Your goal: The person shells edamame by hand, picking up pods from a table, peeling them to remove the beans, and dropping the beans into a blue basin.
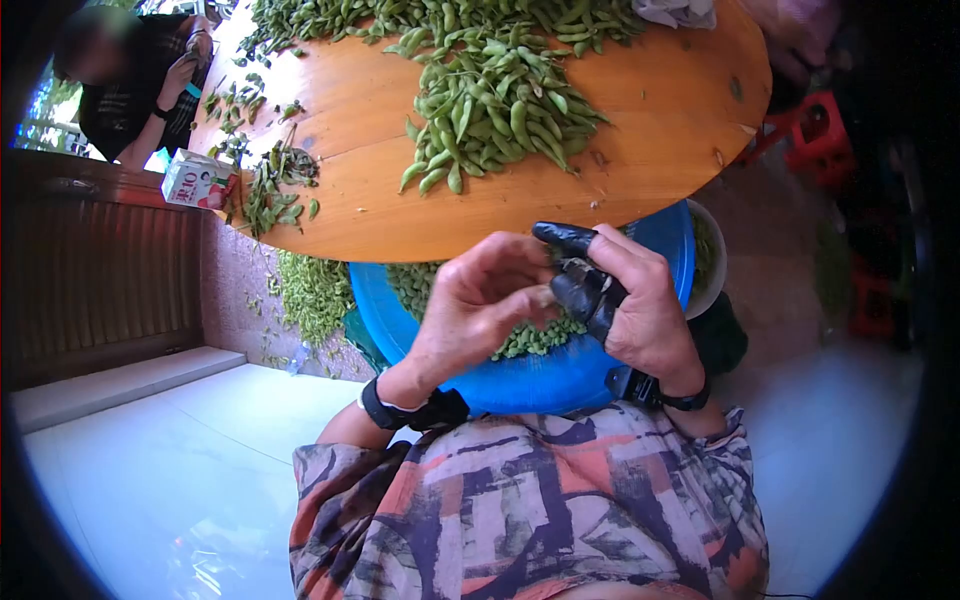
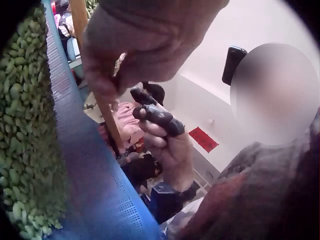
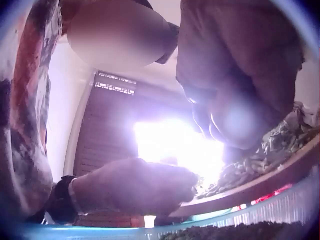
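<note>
Both hands meet over a blue basket (image 1: pixel 480 390) holding shelled green beans (image 1: pixel 540 340). Black coverings wrap the thumb and a finger of the right hand (image 1: pixel 640 300), which pinches a small green bean pod, mostly hidden by the fingers. My left hand (image 1: pixel 480 300) faces it with bent fingers, blurred, fingertips close to the black coverings; I cannot tell whether it grips anything. In the left wrist view, the left hand (image 2: pixel 135 50) is above the right hand (image 2: pixel 165 130). The right wrist view shows the left hand (image 3: pixel 135 185) above the basket rim.
An orange wooden table (image 1: pixel 350 130) bears a pile of green bean pods (image 1: pixel 490 110) beyond the basket. Loose stems and leaves (image 1: pixel 275 185) lie near a carton (image 1: pixel 198 180). Pale green husks (image 1: pixel 315 295) cover the floor at left. Another person (image 1: pixel 130 80) is at upper left.
</note>
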`<move>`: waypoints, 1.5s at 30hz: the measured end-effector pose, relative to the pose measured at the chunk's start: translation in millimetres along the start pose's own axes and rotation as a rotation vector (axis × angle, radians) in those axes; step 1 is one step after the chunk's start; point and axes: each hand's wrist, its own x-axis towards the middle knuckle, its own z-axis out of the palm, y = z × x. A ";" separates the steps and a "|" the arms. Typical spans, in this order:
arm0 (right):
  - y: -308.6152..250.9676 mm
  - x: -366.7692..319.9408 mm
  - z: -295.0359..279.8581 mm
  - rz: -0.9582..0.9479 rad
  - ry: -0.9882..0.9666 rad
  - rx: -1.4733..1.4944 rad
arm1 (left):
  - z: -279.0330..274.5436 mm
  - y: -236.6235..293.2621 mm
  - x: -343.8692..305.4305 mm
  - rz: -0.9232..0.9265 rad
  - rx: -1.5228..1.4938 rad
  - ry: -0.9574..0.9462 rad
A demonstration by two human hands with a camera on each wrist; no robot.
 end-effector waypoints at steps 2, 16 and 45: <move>-2.2 2.6 -7.2 0.012 0.061 0.030 | 9.3 2.6 6.5 0.067 -0.087 -0.091; 31.9 -37.5 -99.6 0.359 0.537 -0.346 | -51.1 22.7 46.5 0.475 1.458 0.429; 8.7 12.8 2.7 0.382 -0.186 0.567 | -14.8 0.8 15.2 0.009 -0.290 0.059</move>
